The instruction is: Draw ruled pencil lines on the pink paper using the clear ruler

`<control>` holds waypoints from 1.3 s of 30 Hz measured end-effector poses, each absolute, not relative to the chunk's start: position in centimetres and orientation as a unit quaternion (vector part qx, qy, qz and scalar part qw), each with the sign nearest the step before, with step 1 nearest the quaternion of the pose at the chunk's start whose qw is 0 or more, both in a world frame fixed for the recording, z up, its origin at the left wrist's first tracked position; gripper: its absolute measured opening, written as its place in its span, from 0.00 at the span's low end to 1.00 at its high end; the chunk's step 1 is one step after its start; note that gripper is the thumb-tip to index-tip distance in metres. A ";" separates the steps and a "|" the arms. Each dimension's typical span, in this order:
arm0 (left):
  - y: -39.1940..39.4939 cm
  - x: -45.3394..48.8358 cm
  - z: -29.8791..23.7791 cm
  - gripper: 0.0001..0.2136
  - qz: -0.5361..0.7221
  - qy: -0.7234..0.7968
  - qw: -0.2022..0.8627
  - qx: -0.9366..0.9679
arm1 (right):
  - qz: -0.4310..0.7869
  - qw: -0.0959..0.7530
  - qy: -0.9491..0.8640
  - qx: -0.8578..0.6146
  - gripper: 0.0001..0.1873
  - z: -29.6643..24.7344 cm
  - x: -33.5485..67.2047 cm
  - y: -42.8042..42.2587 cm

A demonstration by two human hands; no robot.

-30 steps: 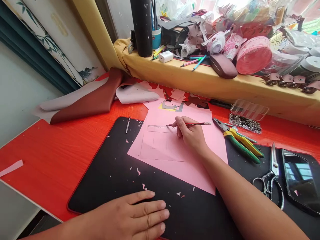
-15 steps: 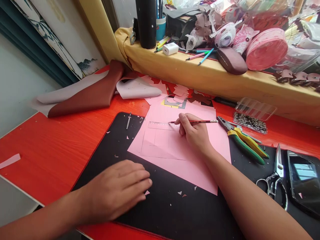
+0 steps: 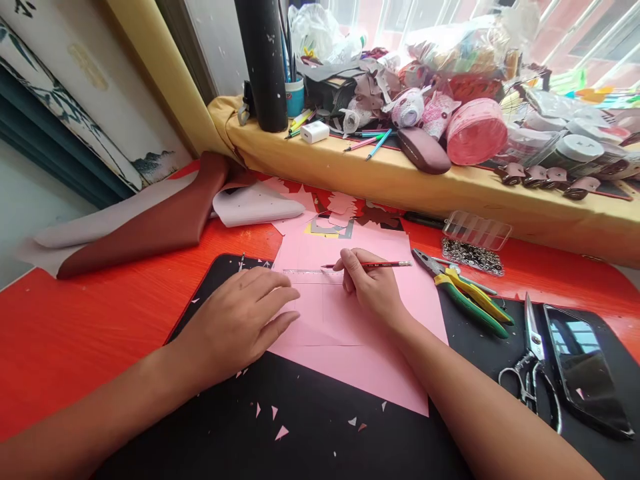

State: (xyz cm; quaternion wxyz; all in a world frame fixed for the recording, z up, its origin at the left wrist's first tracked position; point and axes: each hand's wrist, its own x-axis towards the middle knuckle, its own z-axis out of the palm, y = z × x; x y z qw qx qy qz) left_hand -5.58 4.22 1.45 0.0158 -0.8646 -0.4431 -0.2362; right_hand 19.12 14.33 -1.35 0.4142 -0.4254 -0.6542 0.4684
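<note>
A pink sheet (image 3: 350, 373) marked with thin ruled lines lies on a black mat (image 3: 310, 440). My right hand (image 3: 373, 287) rests on the sheet, fingers closed round a dark red pencil (image 3: 385, 264) whose tip points left. Under that hand's fingertips lies a clear ruler (image 3: 303, 271), partly covered by them. My left hand (image 3: 245, 320), palm down with fingers stretched and slightly apart, is over the sheet's left edge, close to the ruler's left end. It holds nothing; whether it touches the sheet I cannot tell.
Right of the sheet lie pliers (image 3: 473, 300), scissors (image 3: 533, 360) and a phone (image 3: 583, 367). Behind them sits an open case of small metal parts (image 3: 473, 257). Rolled brown material (image 3: 150, 233) lies at the left. A crowded ledge (image 3: 345, 170) runs along the back.
My left hand has moved up from the mat to the sheet's left edge. My right hand still holds the pencil by the ruler. The camera view has shifted.
</note>
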 end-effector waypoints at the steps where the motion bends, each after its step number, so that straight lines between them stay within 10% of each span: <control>1: 4.6 -5.4 0.9 0.12 -0.235 -0.451 0.021 -0.861 | 0.467 0.416 -0.653 -0.427 0.34 -1.4 19.1 14.3; 7: 5.2 -5.2 -2.9 0.26 -0.194 -0.479 0.012 -0.856 | 0.457 0.434 -0.645 -0.431 0.32 -1.5 19.1 14.2; 39: 4.3 -6.0 -2.1 0.06 -0.178 -0.539 -0.106 -0.816 | 0.459 0.470 -0.611 -0.441 0.31 -1.8 19.4 14.5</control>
